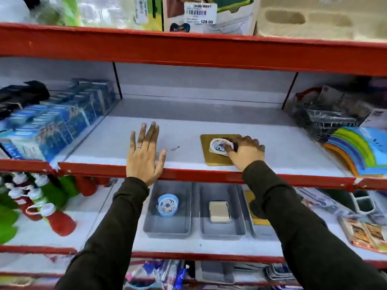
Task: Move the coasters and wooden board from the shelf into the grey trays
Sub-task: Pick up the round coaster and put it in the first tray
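On the middle shelf (184, 126) lies a square wooden board (211, 158) with a round white-and-blue patterned coaster set (218, 146) on top. My right hand (246, 152) is closed around that coaster set on the board. My left hand (144, 152) lies flat and open on the shelf's front edge, holding nothing. On the shelf below stand grey trays: the left tray (167, 225) holds a round blue coaster holder (168, 205), the middle tray (223, 229) holds a pale square coaster stack (219, 212), and a third tray (258, 230), partly hidden by my right sleeve, shows something yellow.
Blue boxed goods (56, 122) fill the shelf's left bay. Wire baskets (326, 118) and rainbow-coloured mats (360, 149) sit at the right. Red and green bottles (37, 201) lie at lower left, packaged cards (364, 233) at lower right. Red shelf lips (188, 174) run across.
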The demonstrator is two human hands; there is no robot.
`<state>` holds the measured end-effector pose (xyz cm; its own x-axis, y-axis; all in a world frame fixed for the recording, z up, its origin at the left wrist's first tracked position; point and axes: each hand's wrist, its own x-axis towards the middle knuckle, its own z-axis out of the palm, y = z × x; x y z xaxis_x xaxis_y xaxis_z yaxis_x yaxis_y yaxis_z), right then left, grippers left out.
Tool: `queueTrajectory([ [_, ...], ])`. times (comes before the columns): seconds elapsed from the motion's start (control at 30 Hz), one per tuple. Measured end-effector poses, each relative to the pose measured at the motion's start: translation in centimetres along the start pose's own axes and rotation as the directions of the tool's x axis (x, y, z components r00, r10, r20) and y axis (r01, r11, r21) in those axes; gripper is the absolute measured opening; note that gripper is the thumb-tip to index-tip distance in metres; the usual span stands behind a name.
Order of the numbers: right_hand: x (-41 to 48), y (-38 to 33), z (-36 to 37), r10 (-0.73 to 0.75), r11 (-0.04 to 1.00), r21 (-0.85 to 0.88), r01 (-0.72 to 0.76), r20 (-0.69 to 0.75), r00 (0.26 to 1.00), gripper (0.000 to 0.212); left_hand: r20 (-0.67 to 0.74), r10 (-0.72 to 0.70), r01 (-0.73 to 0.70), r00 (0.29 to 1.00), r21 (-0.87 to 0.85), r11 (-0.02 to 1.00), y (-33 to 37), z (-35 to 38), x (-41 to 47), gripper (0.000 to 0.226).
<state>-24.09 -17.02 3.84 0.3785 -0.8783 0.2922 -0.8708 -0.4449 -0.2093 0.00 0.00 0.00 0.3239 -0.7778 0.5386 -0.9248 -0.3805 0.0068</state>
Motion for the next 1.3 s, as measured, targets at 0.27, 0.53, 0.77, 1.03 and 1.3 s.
queueTrajectory([
  [0.27,4.0,-0.1,1.8,0.050,0.996,0.063,-0.067,0.242,0.969,0.082,-0.174,0.075,-0.062,0.982,0.076,0.995,-1.3,1.5,-0.5,0.070],
  [0.53,3.9,0.6,0.6,0.181,0.610,0.760,-0.225,0.142,0.973,0.017,-0.223,0.053,-0.037,0.973,0.075,0.997,-0.9,1.4,-0.8,0.071],
  [0.77,-3.2,0.9,-4.4,0.065,0.012,0.910,-0.414,0.413,0.909,0.006,-0.189,0.020,-0.006,0.982,0.076,0.997,-0.6,1.1,-1.0,0.072],
  [1.03,-8.8,0.2,-7.1,-0.142,0.024,0.881,-0.472,0.470,0.871,0.013,-0.176,0.010,0.003,0.984,0.074,0.997,-0.4,1.0,-1.0,0.072],
  [1.3,-11.7,-0.7,-2.0,-0.447,0.281,0.691,-0.666,0.708,0.546,0.017,-0.190,0.008,0.004,0.982,0.060,0.998,-0.5,1.2,-1.0,0.071],
])
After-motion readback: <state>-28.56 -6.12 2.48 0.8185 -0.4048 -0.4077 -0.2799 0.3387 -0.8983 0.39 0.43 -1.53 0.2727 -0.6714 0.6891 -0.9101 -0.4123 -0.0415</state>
